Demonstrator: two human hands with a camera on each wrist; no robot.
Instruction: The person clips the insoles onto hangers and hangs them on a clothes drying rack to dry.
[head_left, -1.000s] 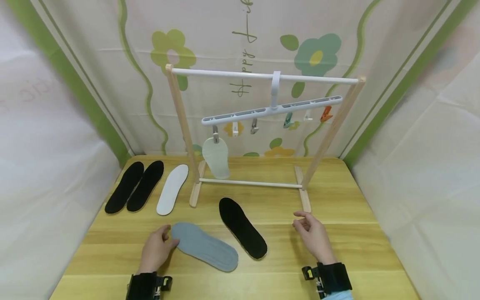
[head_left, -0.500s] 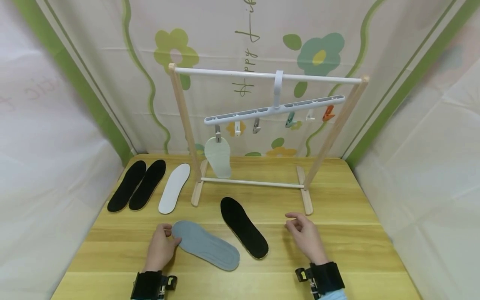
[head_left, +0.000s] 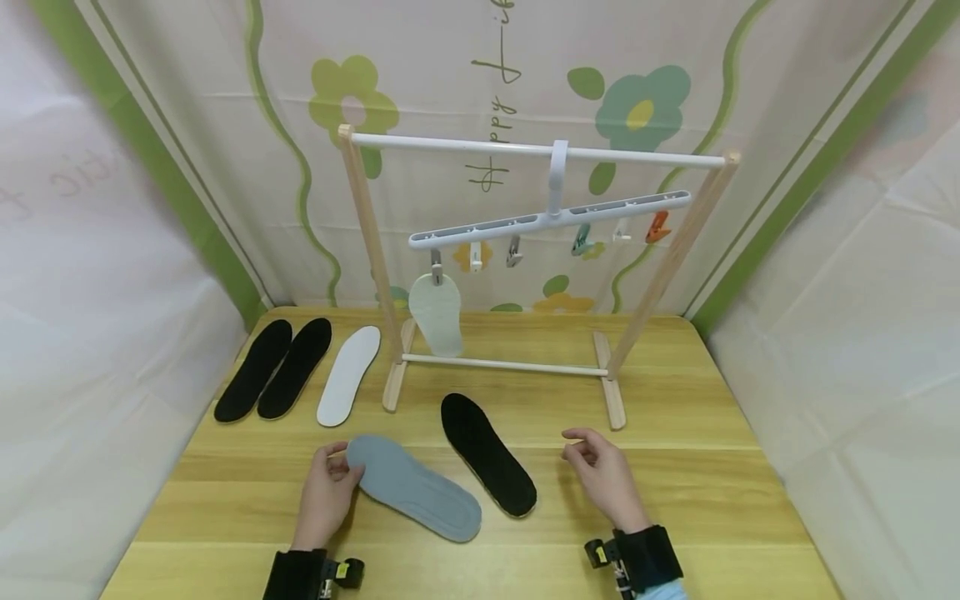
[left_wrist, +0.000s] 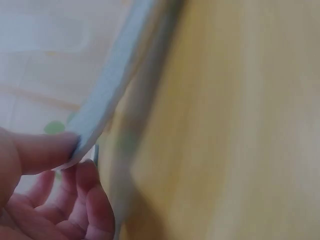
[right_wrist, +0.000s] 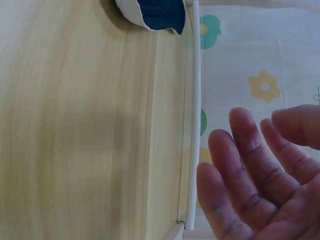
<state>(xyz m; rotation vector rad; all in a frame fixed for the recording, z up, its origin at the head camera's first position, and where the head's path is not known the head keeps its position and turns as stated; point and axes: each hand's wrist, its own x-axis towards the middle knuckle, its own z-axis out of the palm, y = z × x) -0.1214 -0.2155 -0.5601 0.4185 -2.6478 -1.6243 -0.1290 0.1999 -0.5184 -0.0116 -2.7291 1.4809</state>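
Observation:
My left hand (head_left: 326, 497) pinches one end of a grey insole (head_left: 417, 489) between thumb and fingers. In the left wrist view the insole (left_wrist: 107, 82) shows edge-on, tilted up over the wood, with the thumb on its upper face. A black insole (head_left: 489, 455) lies to the right of the grey one. My right hand (head_left: 606, 477) hovers over the table on the far side of that black insole, fingers loosely bent and holding nothing. The right wrist view has the relaxed fingers (right_wrist: 245, 170) and, at the top, the curled dark end of an insole (right_wrist: 162, 12).
A wooden rack (head_left: 660, 258) with a white rod carries a white clip hanger (head_left: 551, 220). A pale insole (head_left: 437, 312) hangs from its leftmost clip; other clips dangle without load. Two black insoles (head_left: 253, 372) and a white insole (head_left: 348, 377) lie at the left of the table (head_left: 675, 400).
The grey insole's left end has risen a little with my left hand. My right hand has drifted left, toward the black insole.

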